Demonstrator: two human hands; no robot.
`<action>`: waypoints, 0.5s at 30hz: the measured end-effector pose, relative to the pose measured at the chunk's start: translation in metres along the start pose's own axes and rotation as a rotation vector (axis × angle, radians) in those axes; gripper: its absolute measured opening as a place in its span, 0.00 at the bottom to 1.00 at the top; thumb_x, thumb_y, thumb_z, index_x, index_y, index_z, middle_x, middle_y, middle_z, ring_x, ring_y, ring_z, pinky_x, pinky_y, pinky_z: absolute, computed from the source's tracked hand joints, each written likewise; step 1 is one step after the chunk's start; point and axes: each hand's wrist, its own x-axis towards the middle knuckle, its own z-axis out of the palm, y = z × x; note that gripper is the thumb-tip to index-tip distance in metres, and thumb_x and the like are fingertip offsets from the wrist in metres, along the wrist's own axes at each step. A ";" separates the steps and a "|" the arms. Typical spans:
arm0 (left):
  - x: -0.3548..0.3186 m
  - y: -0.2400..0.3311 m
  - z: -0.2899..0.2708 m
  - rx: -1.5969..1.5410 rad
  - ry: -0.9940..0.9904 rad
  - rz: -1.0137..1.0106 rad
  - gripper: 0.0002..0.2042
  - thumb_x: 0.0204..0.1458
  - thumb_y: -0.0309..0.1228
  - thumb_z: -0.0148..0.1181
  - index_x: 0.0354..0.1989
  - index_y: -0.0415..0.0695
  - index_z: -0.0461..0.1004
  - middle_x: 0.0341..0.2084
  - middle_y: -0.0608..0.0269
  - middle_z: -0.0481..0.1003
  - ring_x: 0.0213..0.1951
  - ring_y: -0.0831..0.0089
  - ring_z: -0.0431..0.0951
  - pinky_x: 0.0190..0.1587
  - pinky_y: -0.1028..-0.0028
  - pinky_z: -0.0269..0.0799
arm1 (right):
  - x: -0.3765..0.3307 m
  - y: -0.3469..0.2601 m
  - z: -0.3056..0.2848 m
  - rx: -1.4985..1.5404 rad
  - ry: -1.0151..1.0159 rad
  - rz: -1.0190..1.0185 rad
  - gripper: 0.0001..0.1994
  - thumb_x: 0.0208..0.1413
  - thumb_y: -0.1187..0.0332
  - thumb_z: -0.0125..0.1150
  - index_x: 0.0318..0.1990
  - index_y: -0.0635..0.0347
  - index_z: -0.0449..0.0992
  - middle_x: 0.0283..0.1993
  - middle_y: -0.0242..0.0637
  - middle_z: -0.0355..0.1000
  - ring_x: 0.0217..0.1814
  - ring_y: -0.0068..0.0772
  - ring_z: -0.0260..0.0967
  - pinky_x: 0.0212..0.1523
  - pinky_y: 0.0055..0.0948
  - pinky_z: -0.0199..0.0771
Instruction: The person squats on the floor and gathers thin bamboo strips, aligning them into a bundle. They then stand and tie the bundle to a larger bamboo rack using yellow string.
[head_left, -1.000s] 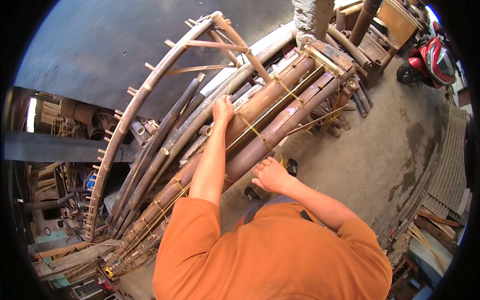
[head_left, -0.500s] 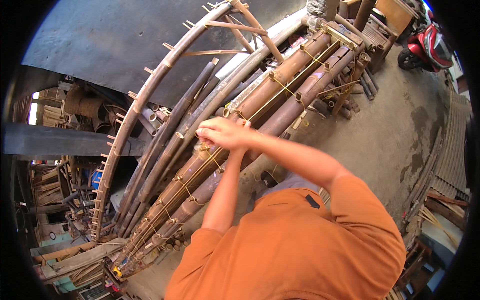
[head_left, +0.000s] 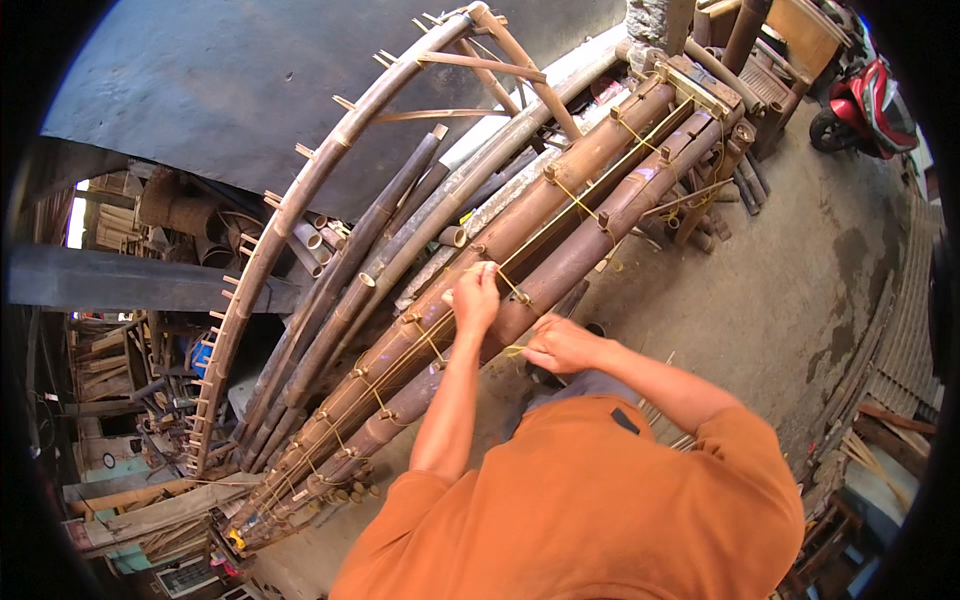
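Two long brown bamboo poles (head_left: 560, 268) lie side by side, running from lower left to upper right. Short pegs (head_left: 550, 175) stick up from both, and thin yellow cord (head_left: 578, 200) zigzags between the pegs. Over the pole on the far side, my left hand (head_left: 476, 298) is closed in a pinch on the yellow cord, beside a peg. My right hand (head_left: 563, 345) is a fist at the near edge of the nearer pole, with a yellow cord end showing at its fingers. The fingertips of the left hand are partly hidden.
A curved bamboo piece with pegs (head_left: 285, 215) arches along the dark wall (head_left: 240, 100). Loose bamboo poles (head_left: 340, 250) lie beyond the lashed pair. A cross block (head_left: 695, 88) sits at their upper end. A red motorbike (head_left: 868, 110) stands on the concrete floor at upper right.
My hands were together over the far pole, right arm crossing the left. Now the right hand has drawn back toward me and right, while the left has shifted slightly right.
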 end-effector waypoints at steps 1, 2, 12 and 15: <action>0.021 -0.019 0.003 -0.408 -0.098 0.083 0.12 0.61 0.35 0.53 0.33 0.41 0.79 0.28 0.62 0.79 0.35 0.71 0.78 0.46 0.64 0.70 | 0.008 -0.001 0.001 0.088 -0.025 0.088 0.21 0.59 0.61 0.53 0.17 0.64 0.73 0.17 0.50 0.69 0.23 0.55 0.68 0.40 0.47 0.70; 0.038 -0.007 -0.007 -0.437 -0.048 0.247 0.10 0.61 0.30 0.53 0.33 0.38 0.78 0.26 0.66 0.77 0.32 0.78 0.76 0.38 0.75 0.72 | 0.011 -0.008 0.009 0.192 -0.028 0.201 0.21 0.59 0.61 0.52 0.17 0.64 0.73 0.16 0.50 0.69 0.23 0.54 0.68 0.42 0.46 0.71; 0.118 -0.074 -0.013 0.079 -0.017 0.202 0.17 0.59 0.40 0.48 0.36 0.39 0.78 0.35 0.40 0.77 0.41 0.41 0.77 0.43 0.51 0.71 | 0.029 -0.091 0.083 -0.025 -0.348 0.303 0.30 0.61 0.50 0.53 0.63 0.65 0.66 0.58 0.50 0.70 0.60 0.45 0.68 0.65 0.41 0.60; 0.073 -0.089 -0.077 0.100 -0.009 0.271 0.18 0.61 0.40 0.47 0.37 0.39 0.79 0.35 0.41 0.78 0.41 0.44 0.77 0.43 0.54 0.71 | 0.026 -0.079 0.159 0.630 -0.086 0.358 0.28 0.63 0.51 0.53 0.61 0.64 0.68 0.54 0.44 0.74 0.57 0.41 0.70 0.59 0.42 0.67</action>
